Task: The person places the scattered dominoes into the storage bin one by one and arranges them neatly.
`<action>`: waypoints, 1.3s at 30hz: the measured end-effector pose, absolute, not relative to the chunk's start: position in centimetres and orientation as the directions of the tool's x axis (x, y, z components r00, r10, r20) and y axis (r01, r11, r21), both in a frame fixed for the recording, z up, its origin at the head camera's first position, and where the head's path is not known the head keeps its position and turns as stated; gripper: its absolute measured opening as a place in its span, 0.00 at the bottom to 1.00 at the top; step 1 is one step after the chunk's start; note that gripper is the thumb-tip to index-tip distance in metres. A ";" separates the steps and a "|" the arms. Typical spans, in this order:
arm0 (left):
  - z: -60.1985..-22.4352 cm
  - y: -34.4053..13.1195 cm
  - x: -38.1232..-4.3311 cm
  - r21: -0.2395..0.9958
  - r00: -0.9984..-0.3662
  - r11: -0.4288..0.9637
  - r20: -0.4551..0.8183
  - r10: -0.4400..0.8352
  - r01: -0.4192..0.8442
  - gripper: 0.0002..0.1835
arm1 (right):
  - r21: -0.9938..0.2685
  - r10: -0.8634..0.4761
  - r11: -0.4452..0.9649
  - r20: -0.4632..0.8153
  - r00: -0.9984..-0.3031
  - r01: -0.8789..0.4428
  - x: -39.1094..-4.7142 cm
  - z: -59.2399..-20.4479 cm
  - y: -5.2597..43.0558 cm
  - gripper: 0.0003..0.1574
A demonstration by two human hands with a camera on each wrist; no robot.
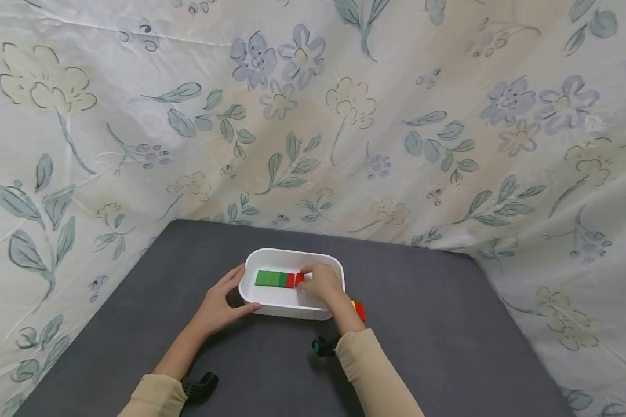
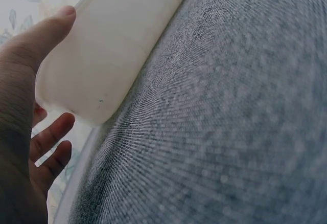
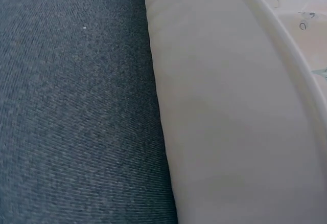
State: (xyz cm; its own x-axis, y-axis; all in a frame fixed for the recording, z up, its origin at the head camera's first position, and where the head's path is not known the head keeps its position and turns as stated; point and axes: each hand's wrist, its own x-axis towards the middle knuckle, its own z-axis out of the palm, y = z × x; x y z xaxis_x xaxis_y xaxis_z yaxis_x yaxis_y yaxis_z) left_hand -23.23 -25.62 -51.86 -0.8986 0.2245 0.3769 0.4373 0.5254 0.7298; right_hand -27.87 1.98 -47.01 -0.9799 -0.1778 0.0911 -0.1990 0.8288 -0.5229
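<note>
A white plastic container (image 1: 292, 311) with rounded corners stands on the dark cloth-covered table. Inside it, green tiles (image 1: 268, 278) and a red tile (image 1: 290, 280) lie side by side in a row. My left hand (image 1: 216, 310) holds the container's left end, the thumb on its near rim and the fingers round the far side; the left wrist view shows the thumb (image 2: 53, 27) against the wall. Reaching over the near rim, my right hand (image 1: 323, 284) pinches another red tile (image 1: 299, 278) at the row's right end. In the right wrist view only the container's outer wall (image 3: 230, 106) shows, the hand hidden.
Yellow and red pieces (image 1: 360, 311) lie on the table just right of the container, partly hidden by my right wrist. Dark grey cloth (image 1: 422, 336) covers the table. A floral curtain (image 1: 302, 116) hangs behind the table and along its sides.
</note>
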 end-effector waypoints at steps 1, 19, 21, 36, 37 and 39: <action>-51.9 -25.5 -23.2 0.732 -0.899 0.523 0.377 0.225 0.437 0.58 | -0.523 -0.179 0.829 0.089 -0.980 -0.198 -27.9 -47.1 2.0 0.20; -51.8 -25.2 -22.9 0.735 -0.896 0.514 0.390 0.213 0.442 0.58 | -0.489 -0.241 0.832 0.105 -0.965 -0.262 -27.9 -47.3 2.2 0.19; -51.8 -25.1 -22.8 0.734 -0.896 0.515 0.391 0.212 0.442 0.58 | -0.492 -0.241 0.830 0.105 -0.965 -0.261 -27.9 -47.4 2.3 0.19; -52.4 -25.0 -22.0 0.733 -0.899 0.523 0.388 0.203 0.435 0.58 | -0.504 -0.258 0.819 0.104 -0.961 -0.274 -27.2 -47.9 2.3 0.19; -52.4 -25.0 -21.9 0.733 -0.900 0.525 0.386 0.202 0.432 0.58 | -0.502 -0.259 0.820 0.105 -0.960 -0.276 -27.2 -47.9 2.3 0.19; -52.5 -24.9 -21.7 0.734 -0.904 0.530 0.380 0.197 0.424 0.58 | -0.501 -0.258 0.821 0.100 -0.961 -0.273 -27.0 -48.0 2.3 0.20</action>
